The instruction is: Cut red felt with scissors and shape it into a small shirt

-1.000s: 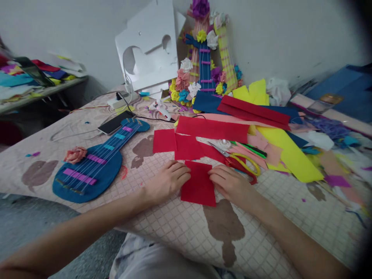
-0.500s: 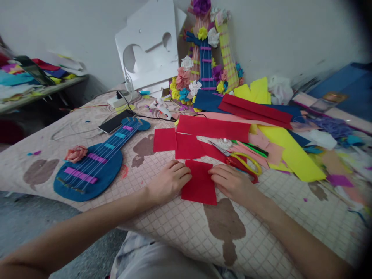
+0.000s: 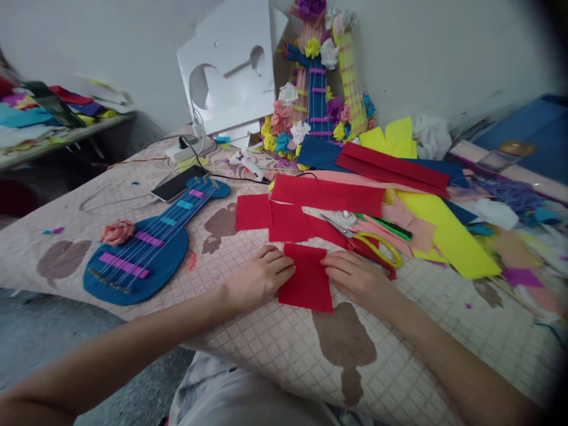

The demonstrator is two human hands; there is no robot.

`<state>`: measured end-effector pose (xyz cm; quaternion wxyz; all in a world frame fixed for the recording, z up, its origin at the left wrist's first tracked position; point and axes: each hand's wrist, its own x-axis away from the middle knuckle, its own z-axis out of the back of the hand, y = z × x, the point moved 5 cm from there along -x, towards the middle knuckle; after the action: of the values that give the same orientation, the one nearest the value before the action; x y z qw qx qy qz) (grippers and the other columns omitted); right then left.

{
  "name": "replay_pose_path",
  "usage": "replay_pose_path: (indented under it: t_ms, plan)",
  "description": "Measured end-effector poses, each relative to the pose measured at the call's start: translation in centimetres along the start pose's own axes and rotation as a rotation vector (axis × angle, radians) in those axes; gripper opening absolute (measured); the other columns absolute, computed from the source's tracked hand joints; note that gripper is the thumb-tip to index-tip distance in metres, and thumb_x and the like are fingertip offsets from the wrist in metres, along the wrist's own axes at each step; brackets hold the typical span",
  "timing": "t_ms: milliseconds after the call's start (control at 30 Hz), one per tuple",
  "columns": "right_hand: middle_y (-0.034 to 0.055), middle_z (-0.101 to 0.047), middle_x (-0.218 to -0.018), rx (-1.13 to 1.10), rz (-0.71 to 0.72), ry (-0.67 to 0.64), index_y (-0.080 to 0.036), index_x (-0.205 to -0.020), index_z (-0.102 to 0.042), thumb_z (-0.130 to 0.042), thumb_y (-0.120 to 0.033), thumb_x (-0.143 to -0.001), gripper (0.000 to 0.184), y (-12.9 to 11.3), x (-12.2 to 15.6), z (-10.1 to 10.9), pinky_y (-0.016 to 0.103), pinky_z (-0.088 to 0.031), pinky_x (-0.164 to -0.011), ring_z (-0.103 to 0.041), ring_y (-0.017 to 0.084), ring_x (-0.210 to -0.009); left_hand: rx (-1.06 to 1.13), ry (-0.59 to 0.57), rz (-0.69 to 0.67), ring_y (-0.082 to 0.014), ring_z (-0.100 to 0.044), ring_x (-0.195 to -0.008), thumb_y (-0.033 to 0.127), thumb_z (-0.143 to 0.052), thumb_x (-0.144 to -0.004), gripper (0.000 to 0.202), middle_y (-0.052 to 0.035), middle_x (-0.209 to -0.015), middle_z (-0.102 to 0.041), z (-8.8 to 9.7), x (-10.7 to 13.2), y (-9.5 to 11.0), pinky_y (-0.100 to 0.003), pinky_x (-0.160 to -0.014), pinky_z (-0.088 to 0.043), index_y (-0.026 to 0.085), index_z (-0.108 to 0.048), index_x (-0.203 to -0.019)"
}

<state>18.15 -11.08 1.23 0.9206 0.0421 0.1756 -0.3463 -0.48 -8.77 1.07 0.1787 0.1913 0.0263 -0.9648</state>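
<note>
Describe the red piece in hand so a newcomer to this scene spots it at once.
On the tablecloth, start at the blue toy guitar on the left and go right. Below a row of red pieces, a four-sided red sheet lies between the left grip and right grip. Unlike the other red pieces, it is touched on both sides.

both slim forearms (image 3: pixel 146 350) were bare as far as they showed, as were the left hand (image 3: pixel 258 277) and right hand (image 3: pixel 354 279). plain pale grey cloth (image 3: pixel 266 397) covered the lap, with softly creased, checked cloth (image 3: pixel 195 384) in white and bluish grey showing beside it.
</note>
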Motion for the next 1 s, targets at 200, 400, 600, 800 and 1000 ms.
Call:
replay_pose_path:
  t_ms: [200, 400, 600, 800, 1000]
  plan:
    - [0.0097, -0.069, -0.103, -0.003, 0.020, 0.035, -0.017, -0.090, -0.066, -0.044, -0.009, -0.089, 0.024, -0.3, -0.2, 0.3, 0.042, -0.053, -0.087, -0.060, 0.022, -0.101, 0.009, 0.037, 0.081, -0.0197, -0.057, -0.097, 0.015, -0.044, -0.092, 0.022, -0.0093, -0.110, -0.065, 0.2, 0.3, -0.5, -0.035, -0.088, -0.044, 0.010, -0.061, -0.105]
    - [0.0097, -0.069, -0.103, 0.002, 0.028, 0.036, -0.017, -0.089, -0.066, -0.044, -0.008, -0.087, 0.024, -0.3, -0.1, 0.1, 0.042, -0.053, -0.086, -0.060, 0.023, -0.100, 0.008, 0.048, 0.102, -0.0197, -0.057, -0.098, 0.015, -0.043, -0.093, 0.022, -0.0099, -0.109, -0.065, 0.0, 0.5, -0.6, -0.036, -0.088, -0.044, 0.011, -0.061, -0.105]
    - [0.0089, -0.068, -0.106, -0.056, -0.011, 0.021, -0.018, -0.093, -0.066, -0.045, -0.009, -0.088, 0.024, -0.1, 0.2, 0.0, 0.042, -0.052, -0.088, -0.060, 0.022, -0.103, 0.023, 0.051, 0.134, -0.0199, -0.058, -0.098, 0.013, -0.043, -0.092, 0.022, -0.0095, -0.108, -0.065, 0.0, 0.5, -0.8, -0.037, -0.088, -0.045, 0.012, -0.062, -0.102]
    - [0.0092, -0.068, -0.105, -0.043, -0.009, 0.024, -0.017, -0.093, -0.066, -0.046, -0.008, -0.087, 0.023, 0.0, 0.2, -0.2, 0.042, -0.053, -0.088, -0.060, 0.023, -0.102, 0.063, 0.040, 0.036, -0.0199, -0.055, -0.112, 0.013, -0.042, -0.092, 0.029, -0.0115, -0.120, -0.062, 0.0, -0.4, 0.0, -0.039, -0.098, -0.042, 0.011, -0.057, -0.118]
    - [0.0070, -0.070, -0.101, -0.118, -0.065, 0.128, -0.020, -0.097, -0.066, -0.050, -0.012, -0.087, 0.020, 0.3, 0.1, 0.9, 0.040, -0.053, -0.089, -0.062, 0.021, -0.100, 0.020, -0.017, -0.058, -0.0211, -0.055, -0.115, 0.014, -0.037, -0.095, 0.031, -0.0135, -0.121, -0.063, -0.9, -0.7, 0.6, -0.041, -0.096, -0.044, 0.011, -0.059, -0.116]
